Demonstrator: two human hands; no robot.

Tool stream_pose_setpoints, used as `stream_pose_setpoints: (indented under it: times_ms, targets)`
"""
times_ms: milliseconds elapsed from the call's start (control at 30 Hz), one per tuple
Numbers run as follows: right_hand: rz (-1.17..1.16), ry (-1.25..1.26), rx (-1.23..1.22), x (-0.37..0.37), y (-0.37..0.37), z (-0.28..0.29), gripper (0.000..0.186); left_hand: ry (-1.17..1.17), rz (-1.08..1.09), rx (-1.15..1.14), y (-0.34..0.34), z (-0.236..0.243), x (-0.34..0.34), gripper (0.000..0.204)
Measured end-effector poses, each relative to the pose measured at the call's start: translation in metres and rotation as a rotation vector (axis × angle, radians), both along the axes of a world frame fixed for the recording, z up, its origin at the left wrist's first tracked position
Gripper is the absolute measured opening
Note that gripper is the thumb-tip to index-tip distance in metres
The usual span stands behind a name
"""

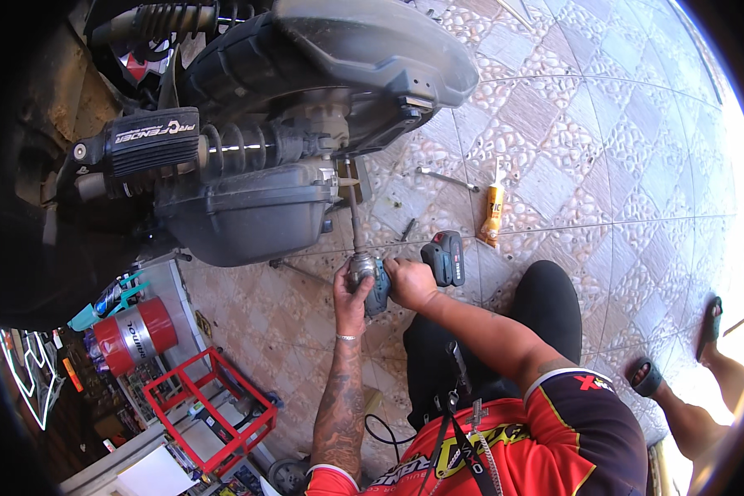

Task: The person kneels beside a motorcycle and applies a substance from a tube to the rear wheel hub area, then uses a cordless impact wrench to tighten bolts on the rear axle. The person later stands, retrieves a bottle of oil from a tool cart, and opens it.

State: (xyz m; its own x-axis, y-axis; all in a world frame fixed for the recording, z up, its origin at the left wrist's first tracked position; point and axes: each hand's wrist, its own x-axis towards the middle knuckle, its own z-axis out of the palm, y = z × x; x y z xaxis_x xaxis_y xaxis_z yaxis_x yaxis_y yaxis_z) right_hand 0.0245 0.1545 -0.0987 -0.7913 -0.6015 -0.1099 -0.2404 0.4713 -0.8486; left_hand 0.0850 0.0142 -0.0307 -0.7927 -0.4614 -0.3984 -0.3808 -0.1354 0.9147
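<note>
A teal cordless impact wrench point(378, 291) is in both hands in front of the motor scooter. My left hand point(350, 307) is closed round its metal nose. My right hand point(411, 284) is wrapped round its grip, with the battery point(445, 258) to the right. From the nose, a long extension bar point(355, 221) runs up toward the lower end of the shock absorber point(244, 147), beside the black plastic housing point(244, 221). Whether its tip sits on a bolt is too small to tell.
The rear wheel and mudguard point(372, 62) rise above. On the tiled floor lie a wrench point(448, 178), a yellow tube with a nozzle point(493, 213) and a small dark tool point(408, 229). A red frame point(209, 409) and red drum point(136, 336) stand lower left. Another person's sandalled feet point(646, 377) are at right.
</note>
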Motion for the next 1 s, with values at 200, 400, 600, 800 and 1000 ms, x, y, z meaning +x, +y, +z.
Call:
stream_pose_setpoints:
  times_ms: [200, 400, 600, 800, 1000]
  targets:
    - [0.015, -0.023, 0.003, -0.002, -0.003, 0.002, 0.024, 0.016, 0.0, -0.031, -0.001, 0.006, -0.002, 0.067]
    - [0.01, -0.019, 0.0, -0.001, -0.004, 0.002, 0.022, -0.017, 0.005, -0.016, -0.001, 0.007, -0.002, 0.067]
    - [0.008, -0.026, -0.004, -0.004, -0.001, 0.004, 0.024, 0.011, 0.013, 0.021, 0.001, 0.005, -0.003, 0.066]
    - [-0.044, -0.051, -0.057, -0.003, 0.001, 0.012, 0.028, 0.003, 0.021, 0.016, -0.002, 0.004, -0.002, 0.065]
    - [0.006, -0.002, 0.025, -0.007, 0.003, 0.013, 0.026, -0.016, 0.021, 0.008, -0.001, 0.001, -0.003, 0.064]
